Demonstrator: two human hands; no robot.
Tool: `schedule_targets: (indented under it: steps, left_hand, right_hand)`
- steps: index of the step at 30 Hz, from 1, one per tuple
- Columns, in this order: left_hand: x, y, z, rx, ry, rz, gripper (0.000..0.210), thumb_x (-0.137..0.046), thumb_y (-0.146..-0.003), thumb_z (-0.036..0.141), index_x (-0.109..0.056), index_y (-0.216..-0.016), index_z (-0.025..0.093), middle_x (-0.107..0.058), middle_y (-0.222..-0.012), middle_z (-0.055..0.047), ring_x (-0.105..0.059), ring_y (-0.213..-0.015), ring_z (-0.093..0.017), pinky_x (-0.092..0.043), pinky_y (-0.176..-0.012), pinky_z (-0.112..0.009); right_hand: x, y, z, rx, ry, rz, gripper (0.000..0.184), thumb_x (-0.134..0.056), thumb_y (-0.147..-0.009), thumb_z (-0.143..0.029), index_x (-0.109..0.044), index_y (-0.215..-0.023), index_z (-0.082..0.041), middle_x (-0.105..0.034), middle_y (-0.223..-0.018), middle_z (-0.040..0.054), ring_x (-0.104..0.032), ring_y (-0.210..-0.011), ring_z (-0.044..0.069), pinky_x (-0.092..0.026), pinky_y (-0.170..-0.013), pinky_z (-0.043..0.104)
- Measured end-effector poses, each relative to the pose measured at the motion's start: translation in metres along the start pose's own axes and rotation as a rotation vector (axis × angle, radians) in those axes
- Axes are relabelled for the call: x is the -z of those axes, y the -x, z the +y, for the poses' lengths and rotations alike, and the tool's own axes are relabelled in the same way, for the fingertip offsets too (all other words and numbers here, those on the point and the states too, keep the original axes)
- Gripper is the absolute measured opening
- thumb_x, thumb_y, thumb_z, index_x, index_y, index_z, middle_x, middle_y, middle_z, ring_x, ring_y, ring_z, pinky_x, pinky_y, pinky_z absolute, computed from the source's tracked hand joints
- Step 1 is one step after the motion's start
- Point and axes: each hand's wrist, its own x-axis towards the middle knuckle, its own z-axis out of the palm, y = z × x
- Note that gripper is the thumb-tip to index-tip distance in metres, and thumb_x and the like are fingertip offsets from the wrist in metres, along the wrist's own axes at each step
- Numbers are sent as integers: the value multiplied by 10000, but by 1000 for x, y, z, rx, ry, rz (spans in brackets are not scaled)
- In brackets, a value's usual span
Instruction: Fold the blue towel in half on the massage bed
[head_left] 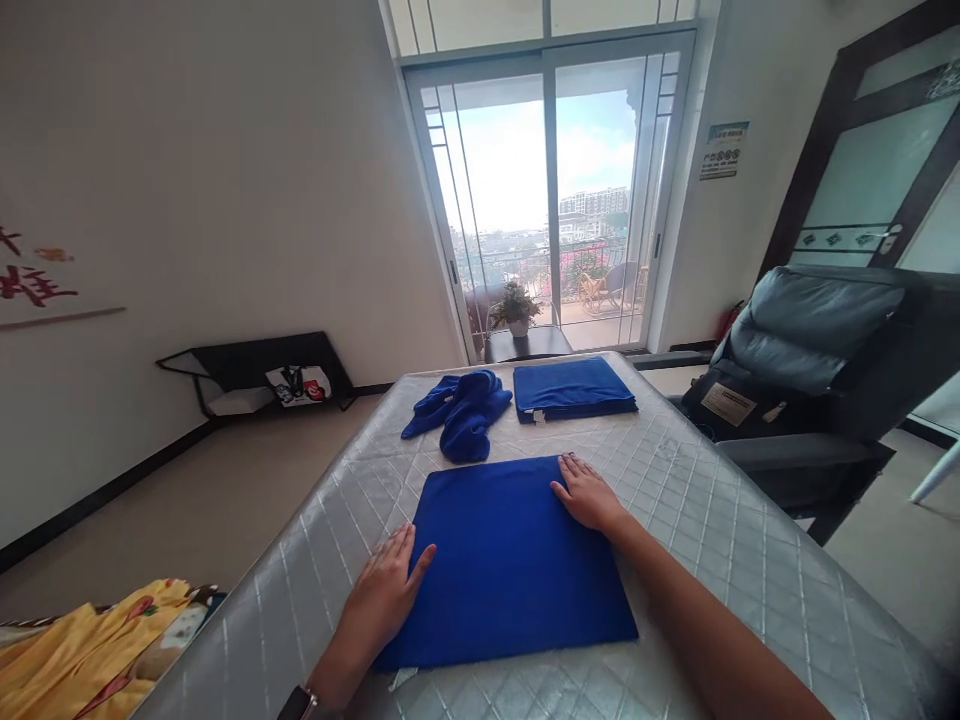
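A blue cloth point(510, 570) lies spread flat on the quilted silver mattress point(315, 560), a small white tag sticking out at its near left edge. My left hand point(390, 575) rests on the cloth's left edge, fingers stretched and thumb apart. At the far right corner my right hand point(586, 490) lies flat with its fingers extended. Beyond the cloth sits a crumpled blue cloth point(465, 415). To its right is a neat stack of folded blue cloths point(574, 387), also with a white tag at the front.
A dark recliner point(810, 350) with a black bag point(724, 405) stands to the right of the mattress. Yellow patterned fabric point(97, 650) lies at the lower left. Behind the far edge are a potted plant point(517, 308) on a chair and a sliding glass door point(555, 200).
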Motion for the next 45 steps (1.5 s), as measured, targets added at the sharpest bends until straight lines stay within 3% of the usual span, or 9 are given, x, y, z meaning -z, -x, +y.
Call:
schedule_targets:
  steps: [4,9,12,15,17,20,29,32,45]
  left_hand:
    - [9,-20,44,-166,-47,124,774,-245,-990,646,-441,-1487,87,-425,-1555,-167,-370,-1460,-287,-339,-1193,-473]
    - [2,-58,159,-504,49,-12,723,-183,-1018,596,-427,-1500,116,-415,-1569,-137,-346,-1475,-247,-307,-1214,-436]
    - [-13,-83,216,-538,120,-24,707,-132,-1031,556,-390,-1519,114,-389,-1586,-130,-308,-1492,-230,-271,-1229,-437]
    - [-26,-99,239,-476,155,-9,720,-106,-1028,557,-349,-1539,112,-369,-1598,-131,-289,-1500,-227,-247,-1237,-436]
    - [-32,-105,233,-432,144,-17,735,-98,-1021,574,-342,-1544,118,-364,-1600,-128,-288,-1501,-228,-239,-1239,-436]
    - [-34,-106,202,-373,87,-32,746,-103,-1011,598,-351,-1544,138,-342,-1611,-117,-259,-1511,-239,-217,-1243,-454]
    - [-23,-107,35,-102,-33,-59,748,-126,-1008,604,-288,-1567,134,-266,-1638,-143,-216,-1524,-266,-189,-1235,-489]
    - [-26,-107,0,-94,-7,-45,749,-99,-1010,594,-276,-1569,127,-247,-1642,-150,-213,-1524,-258,-198,-1231,-469]
    - [-26,-106,-12,-94,-11,-46,793,-75,-1003,622,-253,-1569,96,-260,-1635,-151,-227,-1521,-257,-167,-1235,-468]
  right_hand:
    - [-1,2,-2,-15,-5,42,708,-202,-1023,-483,-242,-1578,-46,-196,-1650,117,-135,-1527,215,-100,-1238,375]
    - [-5,3,-3,-20,13,81,683,-219,-1017,-427,-264,-1567,-25,-218,-1641,135,-163,-1522,228,-139,-1235,394]
    - [-8,4,2,23,46,80,655,-278,-986,-332,-274,-1564,-25,-197,-1644,131,-155,-1523,229,-150,-1236,383]
    - [-10,4,6,44,61,85,660,-321,-963,-297,-270,-1572,-47,-187,-1646,116,-156,-1523,229,-146,-1239,371]
    - [-11,3,5,32,62,93,645,-285,-986,-316,-270,-1572,-48,-203,-1644,118,-165,-1521,229,-145,-1239,375]
    - [-9,2,1,-6,57,87,650,-230,-1014,-367,-266,-1568,-29,-221,-1640,132,-170,-1520,231,-138,-1238,384]
    - [-3,1,-4,-55,18,52,676,-211,-1019,-426,-241,-1578,-47,-204,-1650,104,-144,-1525,207,-112,-1238,376]
    - [-3,1,-4,-54,32,51,675,-217,-1016,-422,-249,-1576,-47,-203,-1650,108,-146,-1525,204,-113,-1238,375]
    - [-3,-1,0,-72,80,16,691,-182,-1020,-460,-215,-1590,-70,-177,-1657,87,-142,-1526,198,-128,-1237,371]
